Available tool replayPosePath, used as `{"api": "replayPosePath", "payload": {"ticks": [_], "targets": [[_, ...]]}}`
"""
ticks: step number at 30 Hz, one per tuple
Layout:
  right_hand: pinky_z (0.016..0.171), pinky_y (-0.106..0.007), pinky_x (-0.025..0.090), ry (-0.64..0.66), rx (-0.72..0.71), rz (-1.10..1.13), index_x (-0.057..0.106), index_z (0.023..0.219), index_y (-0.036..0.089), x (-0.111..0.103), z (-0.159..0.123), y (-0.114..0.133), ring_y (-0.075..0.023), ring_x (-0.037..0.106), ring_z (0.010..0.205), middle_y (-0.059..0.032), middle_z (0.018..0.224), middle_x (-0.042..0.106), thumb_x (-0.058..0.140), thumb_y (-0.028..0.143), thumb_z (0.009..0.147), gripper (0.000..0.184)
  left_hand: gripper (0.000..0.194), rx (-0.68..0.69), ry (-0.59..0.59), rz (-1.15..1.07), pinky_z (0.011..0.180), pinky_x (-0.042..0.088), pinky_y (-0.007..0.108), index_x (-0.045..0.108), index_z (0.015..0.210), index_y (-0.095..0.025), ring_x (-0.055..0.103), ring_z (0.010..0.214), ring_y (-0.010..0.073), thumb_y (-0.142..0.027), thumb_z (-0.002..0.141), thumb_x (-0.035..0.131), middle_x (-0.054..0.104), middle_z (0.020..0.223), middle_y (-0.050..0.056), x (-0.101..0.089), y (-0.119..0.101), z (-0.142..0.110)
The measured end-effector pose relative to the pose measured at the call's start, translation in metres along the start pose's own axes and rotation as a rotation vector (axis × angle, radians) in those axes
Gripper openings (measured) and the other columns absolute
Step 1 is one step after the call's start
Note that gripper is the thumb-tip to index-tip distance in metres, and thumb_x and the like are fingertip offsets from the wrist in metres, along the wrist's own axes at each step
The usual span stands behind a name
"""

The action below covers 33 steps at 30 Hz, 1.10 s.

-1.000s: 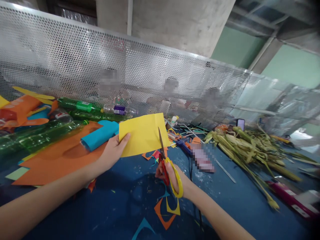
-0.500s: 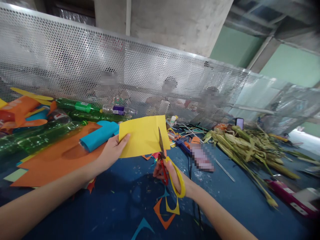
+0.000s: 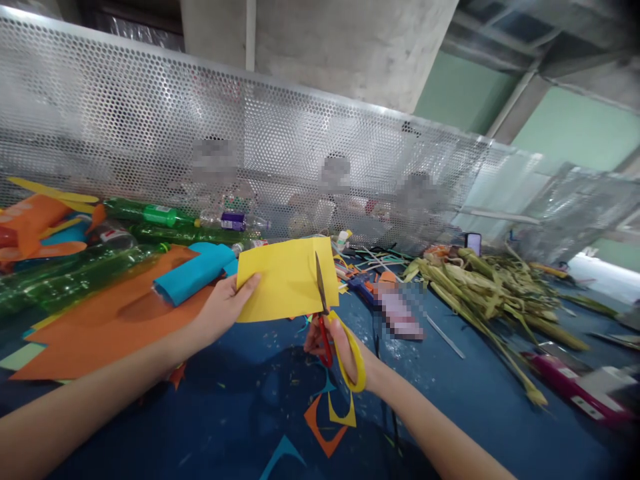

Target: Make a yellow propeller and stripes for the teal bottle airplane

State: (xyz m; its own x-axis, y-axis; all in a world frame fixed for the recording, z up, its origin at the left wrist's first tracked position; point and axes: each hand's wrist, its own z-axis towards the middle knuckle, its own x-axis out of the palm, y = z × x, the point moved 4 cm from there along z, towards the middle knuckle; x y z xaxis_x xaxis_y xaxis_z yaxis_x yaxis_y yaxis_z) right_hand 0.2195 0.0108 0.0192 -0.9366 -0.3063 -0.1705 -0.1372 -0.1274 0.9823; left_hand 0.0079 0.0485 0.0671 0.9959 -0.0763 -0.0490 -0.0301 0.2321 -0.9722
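My left hand (image 3: 231,297) pinches the left edge of a yellow sheet of paper (image 3: 280,277), thumb on top, and holds it up above the blue table. In my right hand (image 3: 340,347) is a pair of scissors (image 3: 321,283) with one red and one yellow handle loop. The blades point away from me and lie across the right part of the sheet; one blade shows in front of the paper. Below the hands lie cut scraps: an orange piece (image 3: 324,430), a yellow piece (image 3: 344,412) and a blue piece (image 3: 284,453).
Left are orange sheets (image 3: 100,320), a blue paper roll (image 3: 193,272) and green plastic bottles (image 3: 100,273). A blue glue gun (image 3: 363,292), dried husks (image 3: 480,287), a phone (image 3: 473,244) and a magenta device (image 3: 575,387) lie right. Perforated metal panels (image 3: 300,133) stand behind.
The view has shifted slightly, so the background sits a little further left. Both hands keep their grip, and the scissors stay at nearly the same spot on the yellow paper.
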Motion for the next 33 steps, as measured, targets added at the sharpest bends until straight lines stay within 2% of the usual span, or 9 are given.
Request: {"api": "replayPosePath", "payload": {"ticks": [4, 10, 15, 25, 33], "targets": [[0.064, -0.029, 0.05, -0.026, -0.034, -0.056, 0.049, 0.077, 0.018, 0.0, -0.001, 0.002, -0.0164, 0.06, 0.065, -0.0047, 0.07, 0.058, 0.025, 0.066, 0.083, 0.054, 0.048, 0.006, 0.006, -0.028, 0.069, 0.056, 0.034, 0.06, 0.109, -0.016, 0.066, 0.082, 0.0252, -0.051, 0.077, 0.055, 0.069, 0.099, 0.009, 0.001, 0.004, 0.0], [0.045, -0.023, 0.043, -0.035, -0.057, -0.184, 0.044, 0.063, 0.02, 0.0, -0.003, 0.005, -0.0108, 0.048, 0.044, 0.0009, 0.052, 0.047, 0.018, 0.063, 0.086, 0.055, 0.049, -0.006, 0.014, -0.018, 0.069, 0.056, 0.035, 0.058, 0.11, -0.016, 0.066, 0.082, 0.0259, -0.052, 0.077, 0.054, 0.068, 0.1, 0.009, 0.001, 0.006, -0.001], [0.044, -0.022, 0.041, -0.051, -0.065, -0.239, 0.04, 0.058, 0.02, 0.0, -0.002, 0.001, -0.0103, 0.046, 0.043, 0.001, 0.049, 0.046, 0.015, 0.063, 0.086, 0.057, 0.049, -0.001, 0.001, 0.017, 0.067, 0.056, 0.035, 0.059, 0.109, -0.016, 0.066, 0.081, 0.0263, -0.052, 0.077, 0.054, 0.069, 0.099, 0.009, 0.0, 0.006, -0.001], [0.039, -0.022, 0.038, -0.075, -0.028, -0.173, 0.043, 0.067, 0.021, 0.001, -0.003, 0.004, -0.0111, 0.045, 0.04, 0.0023, 0.049, 0.043, 0.019, 0.066, 0.083, 0.054, 0.048, 0.013, -0.001, 0.016, 0.07, 0.056, 0.033, 0.058, 0.111, -0.016, 0.066, 0.085, 0.0251, -0.05, 0.079, 0.053, 0.067, 0.105, 0.008, 0.001, 0.006, -0.003], [0.034, -0.022, 0.036, -0.115, 0.007, -0.101, 0.039, 0.064, 0.021, 0.001, -0.001, -0.005, -0.0094, 0.039, 0.036, 0.0039, 0.048, 0.039, 0.025, 0.068, 0.081, 0.052, 0.052, 0.009, -0.023, 0.03, 0.071, 0.056, 0.036, 0.057, 0.112, -0.015, 0.065, 0.085, 0.0269, -0.054, 0.077, 0.052, 0.067, 0.104, 0.01, 0.002, 0.006, -0.004]]}}
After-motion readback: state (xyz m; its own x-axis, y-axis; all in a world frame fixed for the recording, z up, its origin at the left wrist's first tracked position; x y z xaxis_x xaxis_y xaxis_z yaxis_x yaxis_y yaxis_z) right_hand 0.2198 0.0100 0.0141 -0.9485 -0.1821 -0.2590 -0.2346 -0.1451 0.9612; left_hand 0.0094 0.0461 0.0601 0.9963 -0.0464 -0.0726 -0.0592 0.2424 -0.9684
